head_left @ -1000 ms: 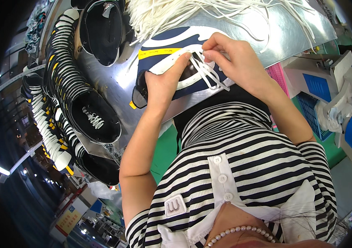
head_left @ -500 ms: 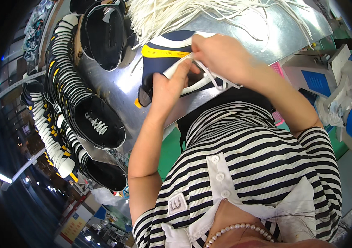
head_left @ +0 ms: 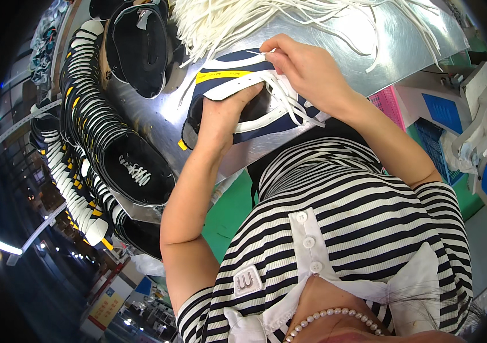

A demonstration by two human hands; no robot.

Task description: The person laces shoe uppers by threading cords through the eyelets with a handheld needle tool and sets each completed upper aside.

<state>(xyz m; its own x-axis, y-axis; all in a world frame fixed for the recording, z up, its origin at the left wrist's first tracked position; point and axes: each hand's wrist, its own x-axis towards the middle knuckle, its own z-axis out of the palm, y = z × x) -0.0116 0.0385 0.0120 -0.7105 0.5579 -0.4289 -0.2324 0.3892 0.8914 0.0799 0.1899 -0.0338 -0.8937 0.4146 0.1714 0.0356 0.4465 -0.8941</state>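
Note:
A navy shoe upper [head_left: 209, 85] with white trim and a yellow stripe lies over the near edge of the metal table, its toe end to the right. My left hand [head_left: 220, 118] reaches into its opening, the thumb side against the white eyelet strip [head_left: 235, 86] and the other fingers hidden inside. A white shoelace [head_left: 284, 98] runs in loops across the front of the upper. Above the far eyelet side, my right hand [head_left: 311, 70] is closed in a pinch, with a thin white lace end just showing at its fingertips.
A heap of white laces [head_left: 226, 26] covers the far side of the metal table [head_left: 335, 43]. Nested shoe uppers [head_left: 86, 97] stand in long curved rows at left, beside more black uppers [head_left: 138, 48]. A pink basket [head_left: 387, 106] is beyond the table's right edge.
My right hand has shifted slightly left and up from the laces toward the far edge of the upper. The left hand has slid deeper into the opening, and the white eyelet strip shows more.

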